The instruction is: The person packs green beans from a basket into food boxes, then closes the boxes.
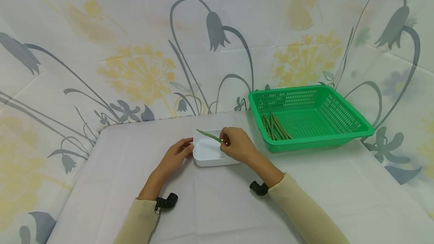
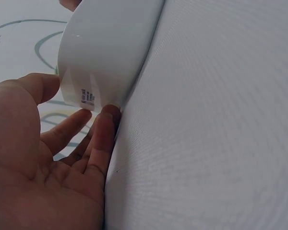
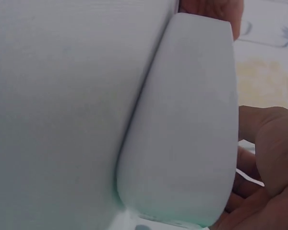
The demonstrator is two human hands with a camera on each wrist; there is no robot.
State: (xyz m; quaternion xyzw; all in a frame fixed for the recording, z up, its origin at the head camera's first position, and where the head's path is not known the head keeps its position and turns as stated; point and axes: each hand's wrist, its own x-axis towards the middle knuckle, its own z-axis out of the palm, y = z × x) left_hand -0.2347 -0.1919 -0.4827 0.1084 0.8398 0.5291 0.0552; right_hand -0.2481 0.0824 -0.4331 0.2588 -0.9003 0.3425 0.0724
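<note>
A white rectangular container (image 1: 207, 157) stands on the table. My left hand (image 1: 176, 157) holds its left end; in the left wrist view the thumb (image 2: 45, 87) is at the rim, and the fingertips touch the outer wall beside a small printed label (image 2: 88, 98). Above the container, my right hand (image 1: 235, 143) pinches a green bean (image 1: 209, 135) near one end, its other end pointing left. In the right wrist view the container's outer wall (image 3: 187, 120) hides the bean and part of the right hand (image 3: 273, 158).
To the right, a green perforated plastic basket (image 1: 312, 142) holds several green beans (image 1: 275, 127) in its left part. A white cloth (image 1: 210, 206) covers the table. Behind it hangs a flower-patterned sheet (image 1: 142, 29). Each wrist bears a black camera (image 1: 167, 201).
</note>
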